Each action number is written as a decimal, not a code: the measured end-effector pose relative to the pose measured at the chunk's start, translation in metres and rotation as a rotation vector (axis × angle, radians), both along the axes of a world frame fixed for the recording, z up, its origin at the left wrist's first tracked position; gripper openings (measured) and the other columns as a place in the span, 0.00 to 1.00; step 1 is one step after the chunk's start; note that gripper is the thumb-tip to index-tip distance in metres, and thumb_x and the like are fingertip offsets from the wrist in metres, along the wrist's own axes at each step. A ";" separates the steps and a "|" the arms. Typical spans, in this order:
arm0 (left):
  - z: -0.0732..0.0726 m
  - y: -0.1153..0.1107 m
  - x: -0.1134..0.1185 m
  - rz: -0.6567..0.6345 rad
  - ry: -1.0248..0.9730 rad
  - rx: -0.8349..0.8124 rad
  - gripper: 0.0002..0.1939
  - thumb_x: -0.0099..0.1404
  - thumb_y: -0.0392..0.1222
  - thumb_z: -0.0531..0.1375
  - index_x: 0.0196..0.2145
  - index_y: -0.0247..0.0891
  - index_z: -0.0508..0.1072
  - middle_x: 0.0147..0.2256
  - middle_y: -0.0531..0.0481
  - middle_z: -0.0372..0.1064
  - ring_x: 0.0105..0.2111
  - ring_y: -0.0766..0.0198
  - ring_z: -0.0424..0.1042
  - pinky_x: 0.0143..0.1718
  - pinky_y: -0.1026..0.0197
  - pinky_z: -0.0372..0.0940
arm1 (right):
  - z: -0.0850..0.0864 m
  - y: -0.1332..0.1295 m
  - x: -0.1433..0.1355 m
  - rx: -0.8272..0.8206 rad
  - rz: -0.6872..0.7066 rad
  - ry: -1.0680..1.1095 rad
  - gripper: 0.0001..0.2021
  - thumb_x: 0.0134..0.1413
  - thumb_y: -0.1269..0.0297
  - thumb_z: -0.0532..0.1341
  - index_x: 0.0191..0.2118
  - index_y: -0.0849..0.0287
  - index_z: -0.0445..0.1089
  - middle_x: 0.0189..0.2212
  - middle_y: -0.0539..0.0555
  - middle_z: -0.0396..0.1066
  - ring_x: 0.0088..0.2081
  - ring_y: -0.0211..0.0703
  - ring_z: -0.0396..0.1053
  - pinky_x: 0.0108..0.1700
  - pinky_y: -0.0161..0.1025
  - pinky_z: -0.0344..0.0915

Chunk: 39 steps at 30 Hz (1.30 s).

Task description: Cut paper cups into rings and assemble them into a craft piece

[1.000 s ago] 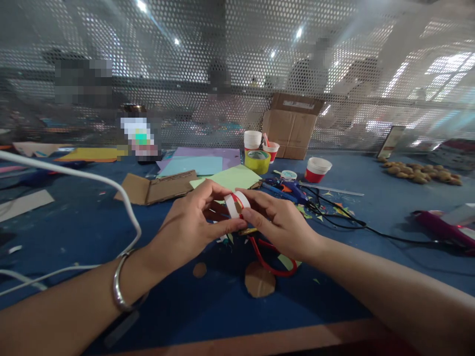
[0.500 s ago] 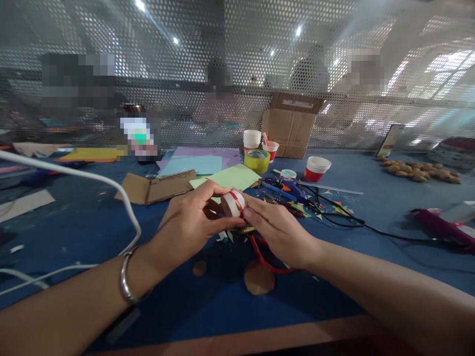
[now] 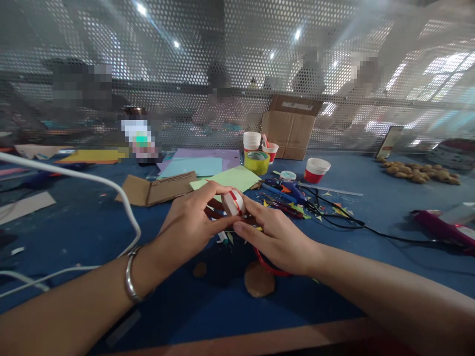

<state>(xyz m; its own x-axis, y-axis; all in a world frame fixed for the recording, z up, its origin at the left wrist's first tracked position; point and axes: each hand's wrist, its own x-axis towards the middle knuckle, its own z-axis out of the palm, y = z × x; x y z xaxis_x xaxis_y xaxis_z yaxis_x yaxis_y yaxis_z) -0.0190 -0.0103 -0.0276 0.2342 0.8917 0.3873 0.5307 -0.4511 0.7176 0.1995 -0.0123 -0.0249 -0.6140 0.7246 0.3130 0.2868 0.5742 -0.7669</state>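
Between both hands is a small white drum-shaped piece (image 3: 233, 202) with red bands, perhaps part of a paper cup. My left hand (image 3: 193, 210) pinches it, fingers on top and thumb underneath. The fingers of my right hand (image 3: 276, 235) press against its right side, with the right thumb low beside the left thumb. Partly hidden below my right hand is a red loop (image 3: 272, 269), like a scissors handle. Close by on the blue table lie a larger brown cardboard disc (image 3: 260, 280) and a smaller one (image 3: 199, 269).
Beyond my hands lie green paper (image 3: 232, 178), folded cardboard (image 3: 172, 189), yellow tape (image 3: 257, 163) and a stack of red-and-white cups (image 3: 317, 170). Tools and black cord (image 3: 334, 217) lie among paper scraps. At left, a white cable (image 3: 122, 193) arcs over the table; peanuts (image 3: 419, 172) sit far right.
My right thumb has slid down from the white piece's side toward my left thumb. The piece has turned slightly in my fingers, and my left hand has barely moved.
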 end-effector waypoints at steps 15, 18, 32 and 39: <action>0.000 -0.008 0.008 0.000 0.018 0.139 0.24 0.65 0.53 0.71 0.55 0.47 0.75 0.55 0.46 0.78 0.53 0.48 0.79 0.53 0.49 0.76 | -0.010 0.003 -0.003 -0.045 -0.111 0.211 0.24 0.75 0.53 0.56 0.70 0.50 0.68 0.63 0.53 0.74 0.63 0.55 0.72 0.65 0.52 0.67; -0.002 -0.006 0.009 -0.015 -0.017 0.159 0.23 0.64 0.52 0.72 0.54 0.45 0.75 0.58 0.44 0.74 0.51 0.50 0.79 0.48 0.51 0.79 | -0.010 0.003 -0.005 -0.054 -0.084 0.237 0.21 0.76 0.54 0.54 0.67 0.50 0.70 0.61 0.52 0.76 0.62 0.53 0.72 0.65 0.49 0.67; -0.003 -0.008 0.011 -0.052 -0.069 0.131 0.20 0.64 0.49 0.72 0.52 0.45 0.76 0.54 0.46 0.72 0.46 0.55 0.79 0.45 0.55 0.80 | -0.011 0.002 -0.007 -0.073 -0.058 0.272 0.19 0.77 0.57 0.53 0.63 0.54 0.74 0.55 0.53 0.78 0.55 0.48 0.75 0.62 0.42 0.66; -0.004 -0.004 0.013 -0.030 -0.042 0.217 0.17 0.63 0.51 0.72 0.44 0.40 0.77 0.50 0.45 0.73 0.40 0.58 0.80 0.38 0.58 0.80 | -0.011 0.000 -0.009 -0.037 -0.098 0.204 0.20 0.78 0.57 0.51 0.62 0.57 0.74 0.49 0.54 0.79 0.49 0.47 0.75 0.53 0.40 0.68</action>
